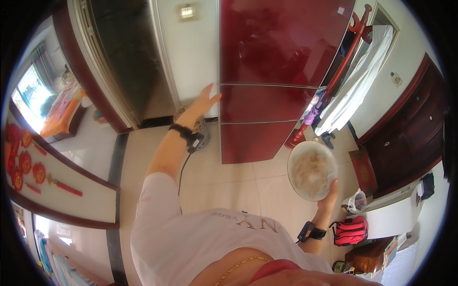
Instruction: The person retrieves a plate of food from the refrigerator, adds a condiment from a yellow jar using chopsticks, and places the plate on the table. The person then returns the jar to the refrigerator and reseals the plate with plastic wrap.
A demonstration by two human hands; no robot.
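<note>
My left hand (201,103) is raised with fingers apart, its tips at the left edge of a glossy red refrigerator (264,103). Whether they touch the edge cannot be told. My right hand (328,196) grips the near rim of a pale round bowl (312,171), thumb on top. Light brown food lies inside the bowl, blurred and too unclear to name. Both refrigerator doors and the drawer front appear closed. Each wrist wears a black strap with a small device, and a cable hangs from the left one.
Behind my left forearm stands a patterned round container (202,136). A red wooden coat stand (334,75) with white cloth (352,85) rises right of the refrigerator. Further right are a dark door (404,128), a lined bin (357,201), a red backpack (350,230) and a white cabinet (386,218).
</note>
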